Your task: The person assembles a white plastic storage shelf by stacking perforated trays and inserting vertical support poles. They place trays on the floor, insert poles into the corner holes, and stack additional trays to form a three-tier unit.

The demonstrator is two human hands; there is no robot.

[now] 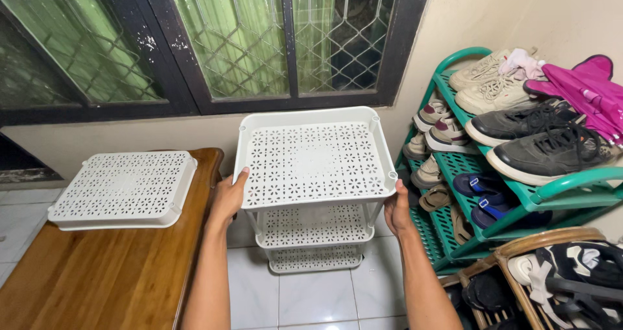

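Observation:
A white plastic rack [315,162] with three perforated shelves stands on the tiled floor below a window. My left hand [229,197] grips the top shelf's left front edge. My right hand [396,208] grips its right front corner. A separate white perforated shelf tray [123,188] lies upside down on a wooden table [97,275] to the left, apart from both hands.
A green shoe rack [551,190] full of sneakers, sandals and a pink umbrella [584,90] stands at the right against the wall. A wicker basket [545,242] with shoes sits at lower right. White floor tiles [315,301] show between table and racks.

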